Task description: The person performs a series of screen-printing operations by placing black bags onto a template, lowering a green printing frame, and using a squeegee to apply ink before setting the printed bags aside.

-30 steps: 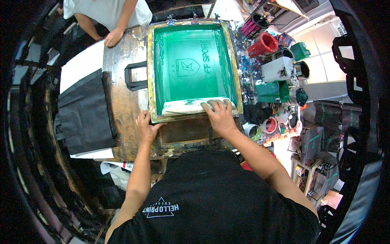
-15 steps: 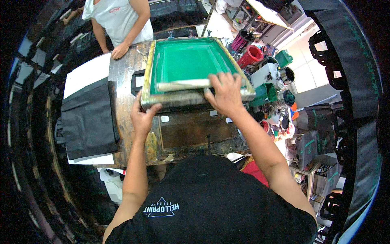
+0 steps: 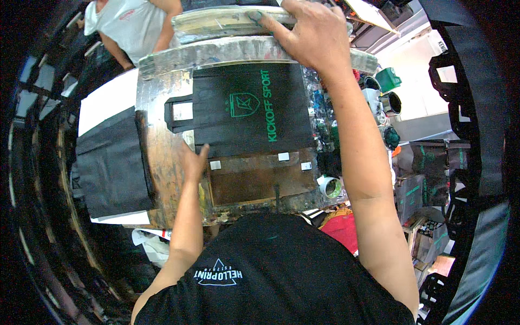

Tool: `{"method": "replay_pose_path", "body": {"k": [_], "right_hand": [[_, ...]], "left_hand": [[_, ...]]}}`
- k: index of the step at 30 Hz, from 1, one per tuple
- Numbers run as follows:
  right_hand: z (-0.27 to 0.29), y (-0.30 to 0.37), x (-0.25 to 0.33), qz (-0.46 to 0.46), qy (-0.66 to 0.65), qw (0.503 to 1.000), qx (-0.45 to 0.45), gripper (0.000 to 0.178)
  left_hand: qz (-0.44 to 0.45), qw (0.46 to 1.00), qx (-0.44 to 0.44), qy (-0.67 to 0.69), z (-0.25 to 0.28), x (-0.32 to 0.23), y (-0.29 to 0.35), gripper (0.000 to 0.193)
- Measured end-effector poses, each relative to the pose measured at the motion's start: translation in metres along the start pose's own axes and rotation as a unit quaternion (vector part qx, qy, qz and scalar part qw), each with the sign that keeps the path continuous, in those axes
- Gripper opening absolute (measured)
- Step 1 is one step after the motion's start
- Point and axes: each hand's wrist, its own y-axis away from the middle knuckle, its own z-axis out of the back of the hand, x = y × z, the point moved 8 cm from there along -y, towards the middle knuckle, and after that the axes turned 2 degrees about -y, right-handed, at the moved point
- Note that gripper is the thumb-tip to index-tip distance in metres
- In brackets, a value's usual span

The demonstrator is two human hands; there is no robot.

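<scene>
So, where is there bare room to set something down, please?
The wooden strip between the plain black bags and the left hand looks bare, as does the brown board below its leftmost white square. Containers crowd the right side.

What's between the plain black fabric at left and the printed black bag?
Head view: stained tabletop, the bag's handle and part of the left hand.

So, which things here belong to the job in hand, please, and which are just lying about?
Seemingly in use:
pale bar at the right hand
stained frame
black bag with green print
brown board

Apparently lying about:
red cloth
green container
dark open can
</scene>
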Motion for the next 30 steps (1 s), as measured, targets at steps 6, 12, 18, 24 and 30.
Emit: {"method": "replay_pose_path", "body": {"k": [6, 12, 18, 24, 30], "right_hand": [[0.003, -0.020, -0.018, -0.044, -0.060, 0.997, 0.011, 0.071], [-0.014, -0.029, -0.016, -0.031, -0.054, 0.996, 0.069, 0.076], [-0.015, -0.041, -0.022, -0.090, -0.045, 0.985, 0.142, 0.077], [-0.012, -0.010, -0.019, 0.004, 0.050, 0.999, -0.011, 0.060], [-0.011, -0.004, -0.018, -0.018, 0.045, 0.999, 0.003, 0.060]], "left_hand": [[0.131, 0.982, 0.129, 0.052, -0.017, -0.004, 0.001, 0.065], [0.087, 0.957, 0.128, 0.247, -0.003, 0.009, -0.047, 0.025], [0.089, 0.936, 0.159, 0.302, 0.128, -0.009, -0.138, 0.020], [0.129, 0.976, 0.076, 0.161, 0.248, 0.134, -0.171, 0.023], [0.206, 0.950, -0.192, -0.133, 0.299, 0.233, -0.120, 0.087]]}}
